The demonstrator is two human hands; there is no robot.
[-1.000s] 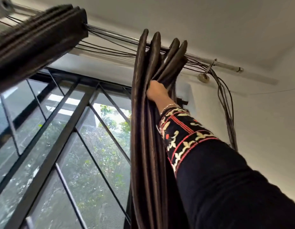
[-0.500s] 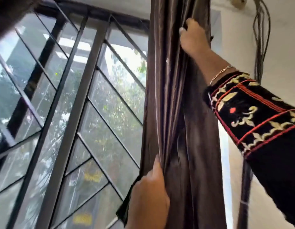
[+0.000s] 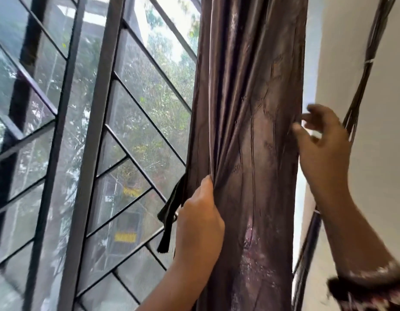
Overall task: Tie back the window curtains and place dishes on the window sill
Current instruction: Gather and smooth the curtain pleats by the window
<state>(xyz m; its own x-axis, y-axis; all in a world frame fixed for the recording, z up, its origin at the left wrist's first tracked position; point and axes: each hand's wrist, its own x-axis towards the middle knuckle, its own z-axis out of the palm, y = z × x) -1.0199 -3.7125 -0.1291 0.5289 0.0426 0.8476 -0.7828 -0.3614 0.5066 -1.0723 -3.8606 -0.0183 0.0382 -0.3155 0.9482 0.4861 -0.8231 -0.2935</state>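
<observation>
Now, left hand [image 3: 199,217] round gathered curtain [image 3: 250,104].

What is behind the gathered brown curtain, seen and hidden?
Either side of the curtain, the window grille and a pale wall strip show; anything directly behind it is covered.

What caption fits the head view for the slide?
Left hand grips the gathered brown curtain at its window-side edge while the right hand is spread open at its wall-side edge.

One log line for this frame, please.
curtain: bunched | left hand: grips its left edge | right hand: open, by right edge | dark strap: hangs loose | dishes: unseen
</observation>
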